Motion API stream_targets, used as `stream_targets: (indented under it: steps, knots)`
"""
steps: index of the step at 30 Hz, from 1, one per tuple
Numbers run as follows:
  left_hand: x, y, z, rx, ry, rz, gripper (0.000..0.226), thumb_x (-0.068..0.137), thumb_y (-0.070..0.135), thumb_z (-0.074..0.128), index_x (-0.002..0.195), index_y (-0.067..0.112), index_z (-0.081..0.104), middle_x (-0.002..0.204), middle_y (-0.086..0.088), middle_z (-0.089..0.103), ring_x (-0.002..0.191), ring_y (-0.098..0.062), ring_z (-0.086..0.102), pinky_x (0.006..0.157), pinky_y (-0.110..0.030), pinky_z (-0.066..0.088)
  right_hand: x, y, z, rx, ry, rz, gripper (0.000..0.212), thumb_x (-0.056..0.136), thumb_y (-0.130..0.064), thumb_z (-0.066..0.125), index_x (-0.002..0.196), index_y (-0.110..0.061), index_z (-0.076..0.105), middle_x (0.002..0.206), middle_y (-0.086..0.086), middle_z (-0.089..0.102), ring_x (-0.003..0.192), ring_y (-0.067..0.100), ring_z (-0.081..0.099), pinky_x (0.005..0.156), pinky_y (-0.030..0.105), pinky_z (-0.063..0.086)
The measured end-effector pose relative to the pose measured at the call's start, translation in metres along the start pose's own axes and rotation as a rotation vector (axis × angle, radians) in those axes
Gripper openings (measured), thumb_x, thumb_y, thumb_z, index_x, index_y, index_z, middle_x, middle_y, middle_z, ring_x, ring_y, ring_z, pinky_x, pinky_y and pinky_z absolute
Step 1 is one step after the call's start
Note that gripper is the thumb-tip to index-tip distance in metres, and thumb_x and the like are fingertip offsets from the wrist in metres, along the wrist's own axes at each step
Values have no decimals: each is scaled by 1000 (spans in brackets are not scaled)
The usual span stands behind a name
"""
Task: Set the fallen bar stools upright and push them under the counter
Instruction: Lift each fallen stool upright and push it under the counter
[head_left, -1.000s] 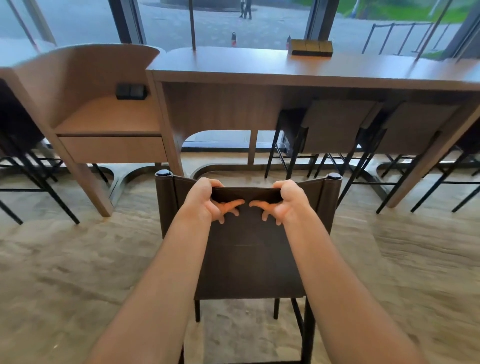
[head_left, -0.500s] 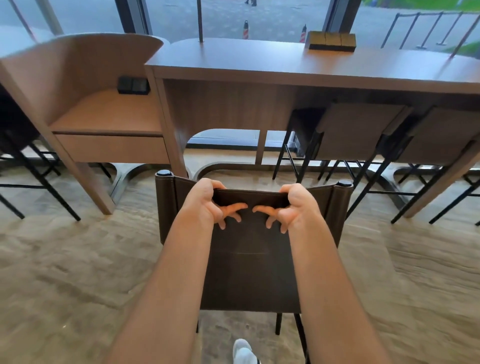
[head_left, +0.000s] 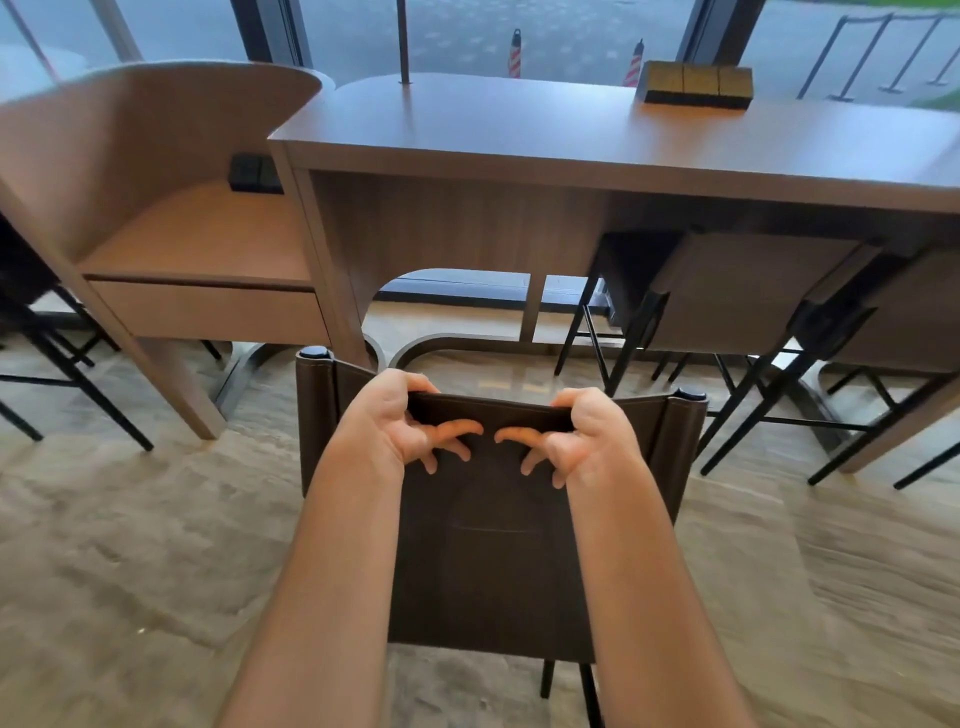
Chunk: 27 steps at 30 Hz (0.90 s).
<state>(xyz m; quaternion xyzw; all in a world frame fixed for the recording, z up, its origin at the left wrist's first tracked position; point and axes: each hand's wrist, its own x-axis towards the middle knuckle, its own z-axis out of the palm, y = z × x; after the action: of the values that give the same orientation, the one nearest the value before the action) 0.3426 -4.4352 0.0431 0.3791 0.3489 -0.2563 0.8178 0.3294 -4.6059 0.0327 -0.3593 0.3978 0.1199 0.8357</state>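
The left hand and right hand are clamping the top edge of the bar stool, side by side. It is standing upright, short of the counter. I'd be steering it straight into the gap beside the tucked stool, pushing evenly.

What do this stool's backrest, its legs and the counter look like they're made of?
The backrest: dark brown leather or leatherette, matte; its top edge buckles between the left hand and right hand, and it sleeves round the posts. The legs: thin black metal rods, probably painted. The counter: wood or wood-look laminate, satin; faint grain and soft window sheen.
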Motion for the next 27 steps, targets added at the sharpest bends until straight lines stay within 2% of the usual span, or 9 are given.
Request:
stream_targets:
  steps: [4,7,9,11,15,18,20,24,27]
  knots:
    - [15,18,18,55,-6,48,42,91,-2,37,132,-7,31,146,-45,-8,130,-68,14,80,-57,48,17,-22,16,18,2,-36,43,92,2,33,135,-2,26,147,38,9,132,64,3,77,71,34]
    - [28,36,33,96,-39,83,17,90,-4,38,107,-7,40,142,-45,10,125,-69,23,74,-59,50,29,-39,32,19,-23,-73,30,91,7,35,121,-1,32,145,35,14,130,62,15,78,69,40]
    - [42,51,44,92,-48,106,10,90,-5,38,100,-4,40,140,-42,16,124,-69,25,76,-58,51,42,-53,46,12,-25,-93,28,89,10,36,116,2,35,144,35,16,129,62,17,79,68,43]
    - [61,67,54,74,-50,126,16,90,-4,38,106,-5,40,142,-41,16,124,-69,25,80,-57,51,58,-64,59,7,-30,-117,27,88,12,38,113,3,38,137,35,25,128,63,21,78,66,48]
    - [105,107,82,56,-64,175,37,90,-3,39,127,-3,35,145,-37,19,128,-66,24,66,-54,54,102,-95,95,-1,-34,-199,26,89,10,39,112,-2,38,109,27,35,128,61,26,72,62,53]
    - [135,146,105,58,-88,174,19,88,-4,39,107,-6,43,127,-33,36,121,-64,34,68,-52,56,136,-121,128,-20,-33,-248,19,89,9,39,104,-1,42,97,22,40,122,59,36,61,58,55]
    - [157,170,120,22,-115,200,14,87,-5,39,100,-3,45,110,-28,42,115,-64,39,63,-50,57,157,-138,150,-34,-48,-274,19,87,12,39,96,-4,44,96,23,42,118,59,39,64,59,55]
    - [200,199,141,1,-143,284,35,82,-6,37,117,-2,42,107,-25,42,104,-60,48,61,-50,59,197,-164,179,-8,-56,-312,29,83,16,36,104,-2,44,108,29,40,116,65,35,63,61,55]
    - [225,213,150,-23,-166,323,20,82,-7,40,98,0,48,105,-24,46,95,-52,56,61,-50,59,227,-180,191,-19,-62,-331,30,83,15,38,107,0,47,105,26,42,107,62,44,68,61,56]
